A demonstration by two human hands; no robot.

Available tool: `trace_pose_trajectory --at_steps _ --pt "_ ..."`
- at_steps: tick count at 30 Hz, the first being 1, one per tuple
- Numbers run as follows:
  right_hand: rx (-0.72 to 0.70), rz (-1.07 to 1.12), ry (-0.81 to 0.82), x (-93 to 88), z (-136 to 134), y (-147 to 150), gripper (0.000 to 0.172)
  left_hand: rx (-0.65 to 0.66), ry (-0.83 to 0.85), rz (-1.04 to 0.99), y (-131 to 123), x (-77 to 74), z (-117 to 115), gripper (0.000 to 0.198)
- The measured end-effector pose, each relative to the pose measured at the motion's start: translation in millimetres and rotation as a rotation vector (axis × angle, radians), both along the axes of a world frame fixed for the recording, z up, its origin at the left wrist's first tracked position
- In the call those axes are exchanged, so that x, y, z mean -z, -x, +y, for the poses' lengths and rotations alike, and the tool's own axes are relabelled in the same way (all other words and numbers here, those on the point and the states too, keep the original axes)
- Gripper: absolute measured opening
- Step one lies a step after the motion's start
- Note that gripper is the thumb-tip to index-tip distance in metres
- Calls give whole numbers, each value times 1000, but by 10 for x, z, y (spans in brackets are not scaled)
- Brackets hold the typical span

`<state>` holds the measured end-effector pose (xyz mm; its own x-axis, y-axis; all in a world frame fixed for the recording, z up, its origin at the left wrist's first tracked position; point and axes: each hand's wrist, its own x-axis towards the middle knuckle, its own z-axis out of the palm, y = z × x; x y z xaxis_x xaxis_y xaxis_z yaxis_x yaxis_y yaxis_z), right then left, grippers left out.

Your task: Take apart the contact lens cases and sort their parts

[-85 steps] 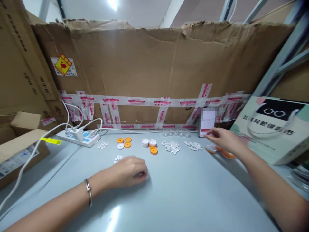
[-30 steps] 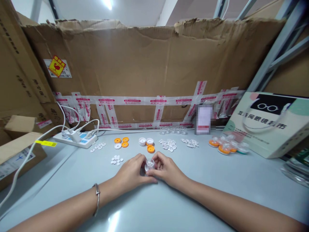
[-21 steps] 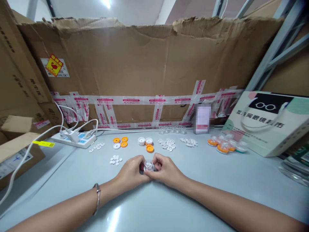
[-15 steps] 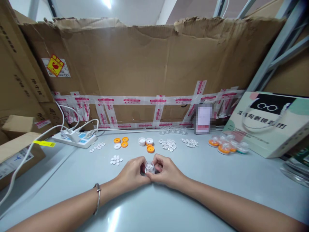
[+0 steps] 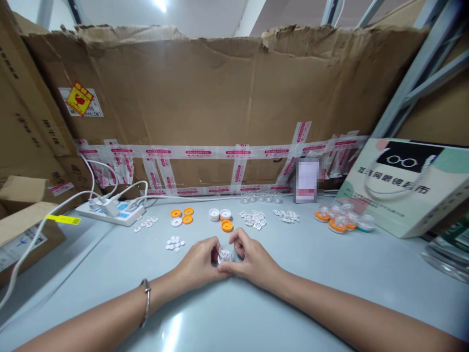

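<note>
A small clear plastic cup with a white part inside (image 5: 225,255) is held low over the table. My left hand (image 5: 202,258) is closed around its left side, fingers behind and thumb in front. My right hand (image 5: 252,256) is at the cup's right: its thumb reaches across to the near side, while the index finger is lifted and bent, leaving a gap to the thumb. Beyond the hands lie white and orange round caps (image 5: 227,226). Small white discs (image 5: 175,243) lie to the left, and white cut-out pieces (image 5: 252,219) farther back.
A white power strip (image 5: 110,211) with plugs and cables lies at left. Clear-topped pieces with orange and teal bases (image 5: 342,217) are grouped at right beside a printed bag (image 5: 397,186). A large cardboard box (image 5: 205,98) closes off the back. More clear cups (image 5: 261,197) line up before it.
My right index finger has lifted off the cup and the right hand has opened a little. My left hand keeps its hold. The view has shifted slightly.
</note>
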<state>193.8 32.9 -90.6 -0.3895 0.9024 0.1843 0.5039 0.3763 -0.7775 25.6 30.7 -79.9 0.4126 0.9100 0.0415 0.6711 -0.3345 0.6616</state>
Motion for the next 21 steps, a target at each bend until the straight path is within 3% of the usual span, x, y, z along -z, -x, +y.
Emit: trace_pose_trajectory --at_steps 7,12,15,19,21 --pt "10 -20 -12 -57 -13 2 34 6 -10 1 -4 -17 -8 23" --pt "-172 -19 -108 -43 -24 -65 13 20 -23 0 7 -28 -6 20" --pt "-219 -12 -117 -23 -12 -95 33 24 -17 -12 20 -15 -2 20" --pt "-52 19 5 -4 11 -54 63 4 22 -7 31 14 27 33" --pt "4 27 46 -12 12 -8 65 -5 17 2 26 18 41 37"
